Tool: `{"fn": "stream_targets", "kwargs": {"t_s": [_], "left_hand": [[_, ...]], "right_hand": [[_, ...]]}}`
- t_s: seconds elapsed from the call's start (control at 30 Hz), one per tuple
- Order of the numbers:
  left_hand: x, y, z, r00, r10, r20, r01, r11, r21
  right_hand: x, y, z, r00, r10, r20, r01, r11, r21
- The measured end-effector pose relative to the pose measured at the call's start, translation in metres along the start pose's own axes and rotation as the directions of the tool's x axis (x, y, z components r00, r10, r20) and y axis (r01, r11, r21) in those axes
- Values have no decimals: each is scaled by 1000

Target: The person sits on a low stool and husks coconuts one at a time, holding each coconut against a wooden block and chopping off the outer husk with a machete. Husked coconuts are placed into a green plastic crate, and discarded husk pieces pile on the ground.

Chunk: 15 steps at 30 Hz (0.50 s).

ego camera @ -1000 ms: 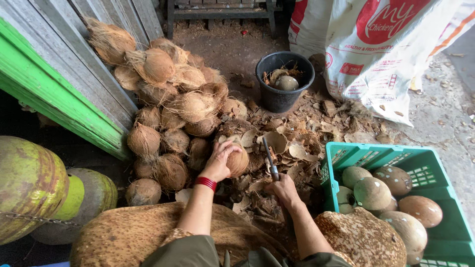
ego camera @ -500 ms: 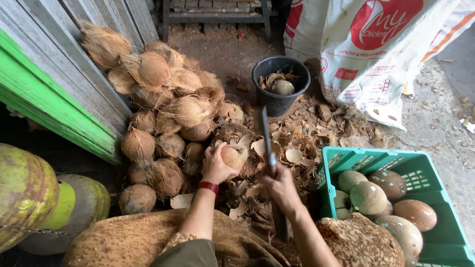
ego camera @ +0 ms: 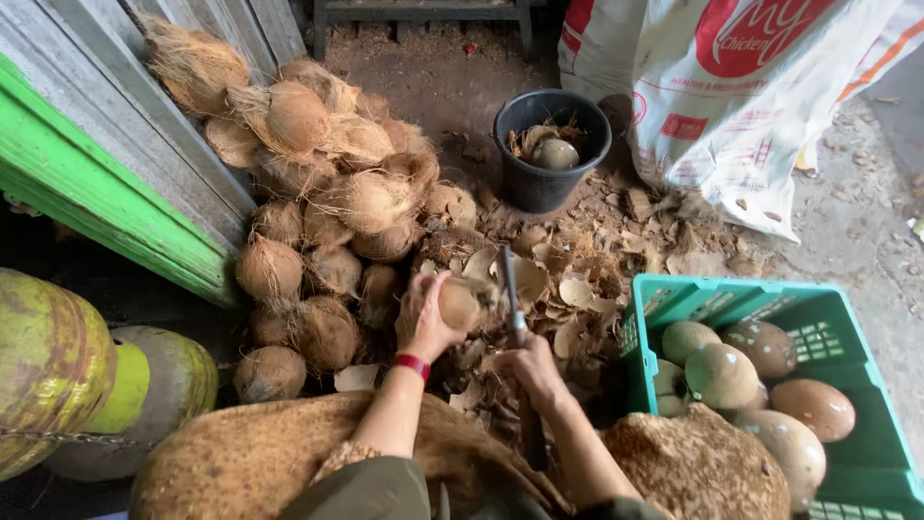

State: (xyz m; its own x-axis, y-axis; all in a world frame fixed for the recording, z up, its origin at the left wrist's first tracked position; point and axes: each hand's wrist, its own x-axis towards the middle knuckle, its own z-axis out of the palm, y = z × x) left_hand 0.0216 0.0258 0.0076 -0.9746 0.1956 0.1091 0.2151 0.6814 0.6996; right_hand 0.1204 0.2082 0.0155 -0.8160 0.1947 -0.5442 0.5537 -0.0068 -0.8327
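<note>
- The right hand (ego camera: 531, 364) has its fingers wrapped around a long knife (ego camera: 511, 289), blade raised beside the coconut (ego camera: 460, 304).
- The left hand (ego camera: 423, 318) cups that coconut from behind; a glancing blow could slip off the round shell toward those fingers.
- Beyond, loose husk chips (ego camera: 577, 260) could hide footing; the coconut pile (ego camera: 327, 202) may roll.

A rough outdoor coconut-husking yard on bare dirt: a heap of husked brown coconuts (ego camera: 327, 221) lies against a green-trimmed plank wall (ego camera: 106, 183), with shell scraps (ego camera: 587, 260) just right of the heap and a green crate (ego camera: 770, 318) of peeled coconuts farther right.
</note>
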Motion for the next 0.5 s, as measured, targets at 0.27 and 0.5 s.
{"fn": "stream_targets", "kwargs": {"t_s": [0.27, 0.5], "left_hand": [[-14, 1, 3, 990, 141, 2, -139, 974, 181], [-11, -8, -10, 993, 99, -68, -102, 994, -40]], "right_hand": [[-25, -16, 13, 418, -900, -121, 897, 430, -101], [16, 72, 22, 960, 250, 125, -275, 928, 252]]}}
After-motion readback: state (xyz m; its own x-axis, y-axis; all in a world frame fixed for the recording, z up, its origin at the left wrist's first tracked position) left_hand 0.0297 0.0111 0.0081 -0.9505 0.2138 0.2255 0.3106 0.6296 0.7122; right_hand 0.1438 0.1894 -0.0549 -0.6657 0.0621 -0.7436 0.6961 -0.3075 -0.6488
